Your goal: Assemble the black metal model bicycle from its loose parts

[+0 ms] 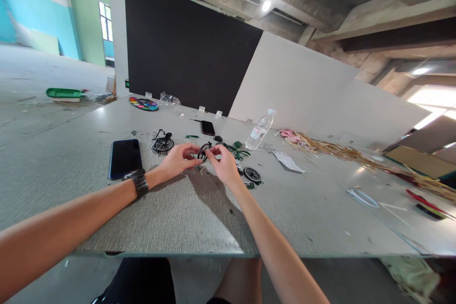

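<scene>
Between my hands, a little above the table, a small black spoked model bicycle wheel [203, 153] stands on edge. My left hand [181, 157] has its fingers curled round the wheel's left side. My right hand [223, 162] pinches it from the right with thumb and fingertips. Just beyond my right hand lie dark green model bicycle parts [239, 153], partly hidden by it. Another small spoked wheel [252, 174] lies flat to the right of that hand. Farther left is a black model bicycle part with a wheel [164, 142].
A dark phone [125, 159] lies beside my left wrist, and a smaller phone [207, 128] farther back. A clear water bottle [261, 129] stands tilted in view near a paper sheet [288, 161]. A paint palette [143, 103] sits at the back left. Straw-like strips [331, 146] spread along the right.
</scene>
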Available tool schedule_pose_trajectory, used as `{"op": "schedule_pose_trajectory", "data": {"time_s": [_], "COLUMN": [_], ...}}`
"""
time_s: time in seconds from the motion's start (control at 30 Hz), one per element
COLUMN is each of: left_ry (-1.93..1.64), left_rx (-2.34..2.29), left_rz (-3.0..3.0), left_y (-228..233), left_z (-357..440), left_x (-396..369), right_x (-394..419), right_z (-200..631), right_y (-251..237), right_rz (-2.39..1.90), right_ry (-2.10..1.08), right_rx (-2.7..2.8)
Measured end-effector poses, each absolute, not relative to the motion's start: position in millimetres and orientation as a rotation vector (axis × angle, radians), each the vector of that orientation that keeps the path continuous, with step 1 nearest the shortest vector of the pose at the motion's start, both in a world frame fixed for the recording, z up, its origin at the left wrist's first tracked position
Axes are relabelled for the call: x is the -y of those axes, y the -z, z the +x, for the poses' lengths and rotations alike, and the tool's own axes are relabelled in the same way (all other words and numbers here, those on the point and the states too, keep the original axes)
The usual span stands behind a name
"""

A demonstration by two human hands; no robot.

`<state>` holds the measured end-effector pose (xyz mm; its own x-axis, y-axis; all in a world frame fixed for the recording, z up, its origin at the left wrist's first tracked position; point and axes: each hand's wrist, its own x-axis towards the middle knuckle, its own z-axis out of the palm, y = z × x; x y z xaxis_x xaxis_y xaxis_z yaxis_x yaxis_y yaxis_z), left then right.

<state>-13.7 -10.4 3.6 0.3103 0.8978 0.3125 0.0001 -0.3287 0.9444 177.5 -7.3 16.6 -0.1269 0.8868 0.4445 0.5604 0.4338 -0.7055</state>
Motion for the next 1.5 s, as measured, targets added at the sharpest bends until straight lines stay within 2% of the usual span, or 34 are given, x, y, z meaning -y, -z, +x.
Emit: {"op": "schedule_pose_trajectory", "data": {"time_s": [0.27, 1.07, 1.5], "left_ry": [-1.166, -1.16, -1.181], "left_rx": [-0.866, -0.847, -0.746], "left_rz": [1.794, 1.74, 1.498], "left_y": [0.9, 4.6, 2.9], "left_z": [-16.4, -15.0, -12.1], "left_x": [9.2, 7.0, 6.7], "right_x": [7.1, 5.5, 9.4], "right_z": [181.9, 183.0, 180.1], "right_y": [-17.0, -14.5, -21.3], "right_rz": [-1.254, -1.251, -1.302], "right_ry": [-0.528, -0.49, -0.376], "right_rx": [1.933, 1.959, 1.943]}}
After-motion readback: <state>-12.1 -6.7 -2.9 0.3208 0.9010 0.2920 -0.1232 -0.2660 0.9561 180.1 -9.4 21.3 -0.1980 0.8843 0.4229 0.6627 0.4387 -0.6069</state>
